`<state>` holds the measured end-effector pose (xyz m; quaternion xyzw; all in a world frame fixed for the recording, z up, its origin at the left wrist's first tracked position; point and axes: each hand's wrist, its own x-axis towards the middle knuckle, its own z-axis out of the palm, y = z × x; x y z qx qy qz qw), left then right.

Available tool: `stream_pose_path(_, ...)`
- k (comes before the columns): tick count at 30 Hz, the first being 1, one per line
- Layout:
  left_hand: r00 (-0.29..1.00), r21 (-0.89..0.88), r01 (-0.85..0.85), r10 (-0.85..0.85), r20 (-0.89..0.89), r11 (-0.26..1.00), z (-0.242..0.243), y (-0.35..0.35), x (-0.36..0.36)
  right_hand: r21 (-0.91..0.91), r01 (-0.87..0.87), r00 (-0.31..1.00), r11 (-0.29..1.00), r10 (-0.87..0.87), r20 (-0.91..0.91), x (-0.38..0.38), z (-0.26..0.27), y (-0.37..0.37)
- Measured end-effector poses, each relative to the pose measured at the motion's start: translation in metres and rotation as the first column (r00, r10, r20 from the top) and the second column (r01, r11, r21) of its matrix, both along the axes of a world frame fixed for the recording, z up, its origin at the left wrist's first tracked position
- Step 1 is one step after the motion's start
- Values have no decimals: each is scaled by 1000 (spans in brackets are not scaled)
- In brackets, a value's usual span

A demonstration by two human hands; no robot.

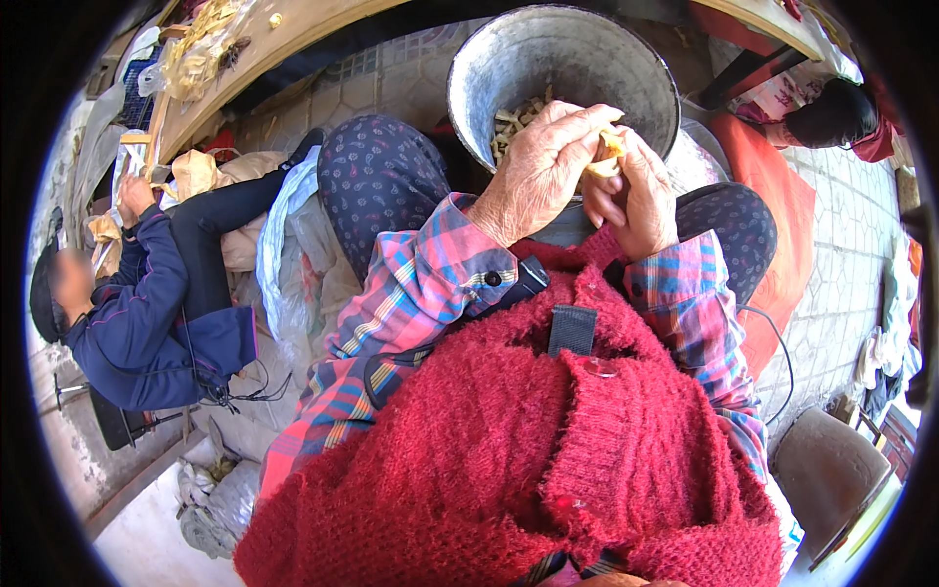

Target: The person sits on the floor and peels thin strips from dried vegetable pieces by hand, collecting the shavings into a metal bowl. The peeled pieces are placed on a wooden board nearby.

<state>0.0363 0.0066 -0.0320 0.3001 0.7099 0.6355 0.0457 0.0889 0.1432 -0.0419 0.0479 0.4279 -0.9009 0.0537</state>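
A pale yellow, folded, leaf-like piece point(607, 155) is pinched between my two hands, over the near rim of a large grey metal bucket point(506, 51). My left hand point(539, 169) comes from the left, its fingers closed on the piece's upper side. From the right, my right hand point(638, 191) holds the same piece with thumb and fingers. Many short, pale cut pieces point(513, 125) lie at the bottom of the bucket, partly hidden by my left hand. What exactly the yellow piece is, I cannot tell.
A wooden table edge point(293, 33) curves across the top left, bearing a plastic bag of yellowish strips point(198, 62). A seated person point(147, 315) works at the left. Red-orange cloth point(770, 213) lies right of my knee. A brown chair point(829, 469) stands at the lower right.
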Motion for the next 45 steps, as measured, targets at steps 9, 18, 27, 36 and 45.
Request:
stream_pose_path(9, 963, -294, -209, 144, -229, 933, 4, 14, 10, 104, 83, 993, 991, -91, 72, 0, 0, -2)
stream_pose_path(18, 983, 32, -117, 111, 144, 993, 4, 5, 6, 334, 139, 990, 932, -141, -18, 4, 2, -5)
stream_pose_path(27, 729, 335, 72, -279, 625, 939, 5, -4, 1, 393, 218, 973, 893, -230, -16, 9, -3, 0)
stream_pose_path(36, 609, 559, -48, -419, 673, 828, 0, -17, -12, 334, 301, 953, 893, -265, -148, 12, -11, 10)
stream_pose_path(45, 675, 303, 8, -228, 702, 953, 6, -19, -5, 842, 336, 941, 423, -103, -324, 12, -8, 13)
